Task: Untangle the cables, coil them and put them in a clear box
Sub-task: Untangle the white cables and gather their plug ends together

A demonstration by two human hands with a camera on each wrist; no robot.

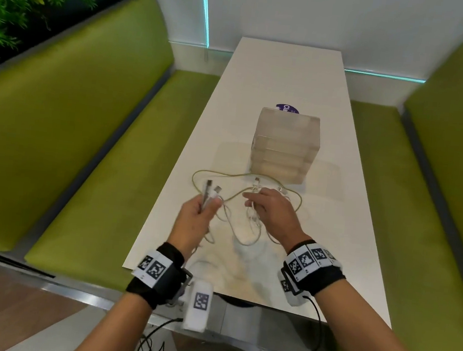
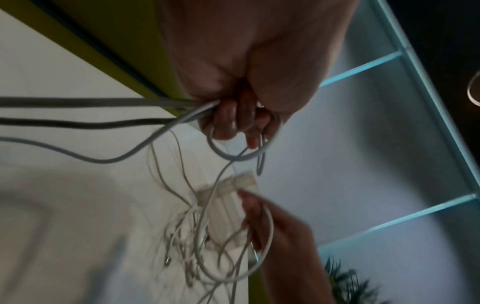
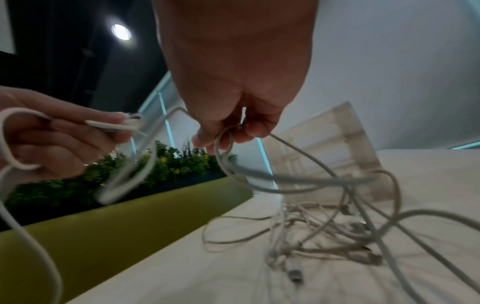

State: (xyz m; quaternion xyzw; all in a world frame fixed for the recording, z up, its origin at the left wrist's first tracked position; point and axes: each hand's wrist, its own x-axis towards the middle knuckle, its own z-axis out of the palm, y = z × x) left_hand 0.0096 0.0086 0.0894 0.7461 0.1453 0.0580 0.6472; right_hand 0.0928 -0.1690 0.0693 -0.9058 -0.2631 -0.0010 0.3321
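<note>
Left hand (image 1: 196,214) grips two cable ends; right hand (image 1: 271,211) pinches a strand of the tangled cables (image 1: 245,205) on the surface (image 1: 286,75), near the clear box (image 1: 285,143); draw them apart slowly

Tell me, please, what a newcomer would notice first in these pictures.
First, the tangle of pale cables on the near part of the white table, with both hands in it. The left hand grips several connector ends; the right hand pinches a strand. Just beyond stands the clear box, flanked by green benches.
</note>
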